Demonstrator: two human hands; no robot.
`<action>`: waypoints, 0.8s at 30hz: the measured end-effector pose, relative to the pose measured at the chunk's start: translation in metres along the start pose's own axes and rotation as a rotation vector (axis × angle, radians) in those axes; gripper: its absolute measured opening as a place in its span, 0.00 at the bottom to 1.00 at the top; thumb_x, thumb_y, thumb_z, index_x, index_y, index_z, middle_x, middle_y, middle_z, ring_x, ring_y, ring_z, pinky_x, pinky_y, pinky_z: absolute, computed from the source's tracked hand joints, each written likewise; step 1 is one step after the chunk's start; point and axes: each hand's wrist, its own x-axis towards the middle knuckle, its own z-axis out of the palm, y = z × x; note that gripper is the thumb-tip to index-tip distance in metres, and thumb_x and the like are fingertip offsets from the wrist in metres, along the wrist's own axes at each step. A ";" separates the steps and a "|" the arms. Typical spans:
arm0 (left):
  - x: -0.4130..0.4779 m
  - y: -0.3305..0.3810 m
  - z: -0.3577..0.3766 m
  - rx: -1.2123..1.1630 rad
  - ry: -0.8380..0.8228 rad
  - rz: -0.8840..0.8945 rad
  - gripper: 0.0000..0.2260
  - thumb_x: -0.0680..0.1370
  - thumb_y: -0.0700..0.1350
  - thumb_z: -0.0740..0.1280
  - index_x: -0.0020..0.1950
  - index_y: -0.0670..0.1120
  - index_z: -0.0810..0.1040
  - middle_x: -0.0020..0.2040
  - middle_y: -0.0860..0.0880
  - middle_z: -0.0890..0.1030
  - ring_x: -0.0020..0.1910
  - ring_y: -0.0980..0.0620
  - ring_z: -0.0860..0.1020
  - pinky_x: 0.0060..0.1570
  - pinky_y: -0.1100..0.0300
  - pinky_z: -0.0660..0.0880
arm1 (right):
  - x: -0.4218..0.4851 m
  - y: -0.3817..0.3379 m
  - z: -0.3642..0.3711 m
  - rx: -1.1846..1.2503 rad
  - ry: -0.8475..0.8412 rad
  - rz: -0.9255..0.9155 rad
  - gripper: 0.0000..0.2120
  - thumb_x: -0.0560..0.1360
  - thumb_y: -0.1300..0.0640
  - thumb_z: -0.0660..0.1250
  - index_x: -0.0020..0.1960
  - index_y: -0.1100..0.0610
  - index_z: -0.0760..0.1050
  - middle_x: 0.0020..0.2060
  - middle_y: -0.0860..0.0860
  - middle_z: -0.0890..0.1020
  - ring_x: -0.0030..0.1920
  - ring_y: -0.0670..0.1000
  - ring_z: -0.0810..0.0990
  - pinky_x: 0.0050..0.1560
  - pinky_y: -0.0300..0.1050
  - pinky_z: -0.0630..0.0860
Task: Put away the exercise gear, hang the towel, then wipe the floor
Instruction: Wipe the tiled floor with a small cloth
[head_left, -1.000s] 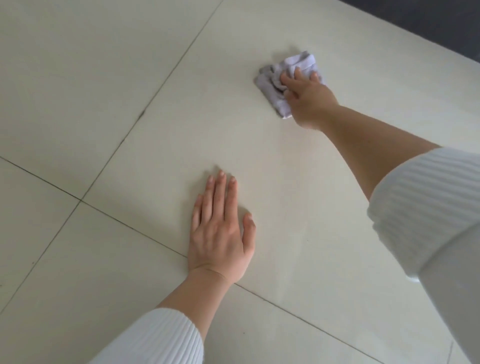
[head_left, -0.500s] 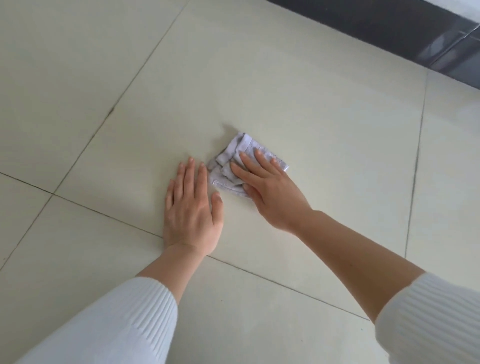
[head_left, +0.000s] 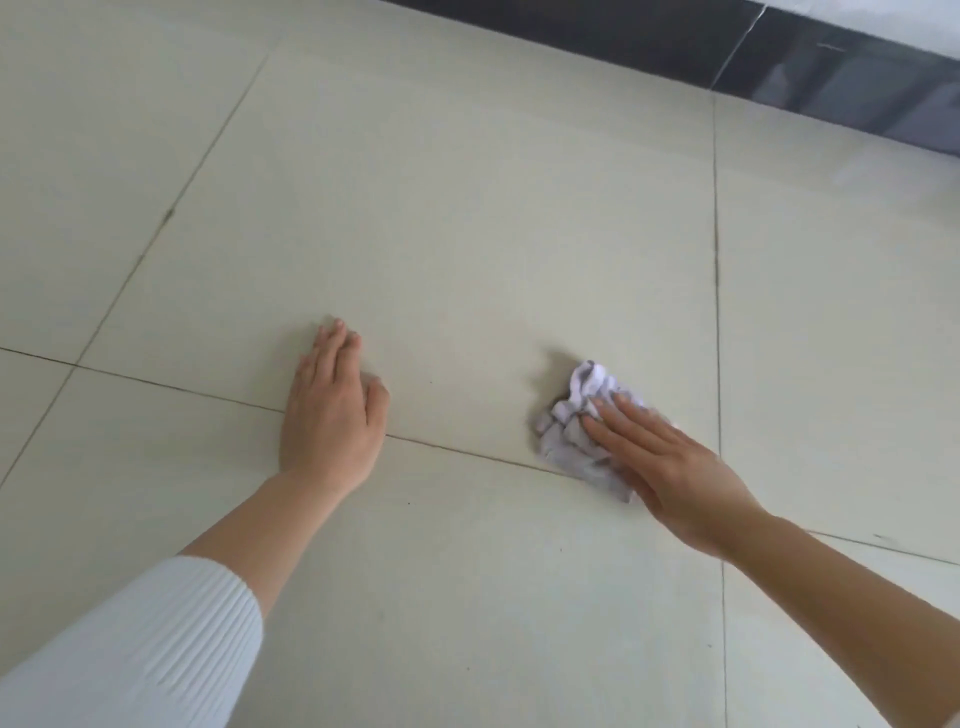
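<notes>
Wiping the tiled floor (head_left: 467, 234) with a crumpled lavender cloth (head_left: 569, 421) pinned under the flat, unclenched right grip (head_left: 670, 467), bunched far-left of its palm at a grout line (head_left: 467, 453), well right of the left grip (head_left: 332, 410), released and braced flat on the tile.

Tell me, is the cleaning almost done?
No exercise gear or towel is in view, so those steps may be done. The right hand presses a crumpled pale lilac cloth onto the cream tiled floor; the left hand braces flat. Left to wipe: tiny dark specks.
</notes>
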 end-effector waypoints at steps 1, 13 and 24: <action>-0.010 0.000 -0.001 0.015 -0.020 0.013 0.26 0.77 0.48 0.52 0.72 0.35 0.65 0.75 0.39 0.62 0.76 0.43 0.59 0.74 0.47 0.55 | 0.004 0.010 -0.003 0.049 0.046 0.160 0.23 0.81 0.49 0.48 0.76 0.48 0.56 0.76 0.45 0.58 0.77 0.49 0.55 0.71 0.54 0.65; -0.077 -0.003 -0.021 0.144 -0.131 0.002 0.23 0.81 0.50 0.52 0.75 0.45 0.62 0.76 0.41 0.57 0.72 0.40 0.59 0.71 0.47 0.60 | 0.092 -0.136 0.018 0.152 0.063 0.077 0.27 0.81 0.60 0.56 0.78 0.51 0.53 0.78 0.47 0.52 0.78 0.55 0.44 0.77 0.49 0.41; -0.137 0.013 -0.026 0.251 -0.139 -0.085 0.26 0.81 0.51 0.50 0.77 0.41 0.58 0.76 0.37 0.56 0.74 0.39 0.57 0.72 0.46 0.56 | -0.032 -0.075 0.025 0.068 -0.003 -0.160 0.37 0.63 0.67 0.75 0.71 0.56 0.70 0.71 0.53 0.70 0.70 0.57 0.70 0.60 0.52 0.76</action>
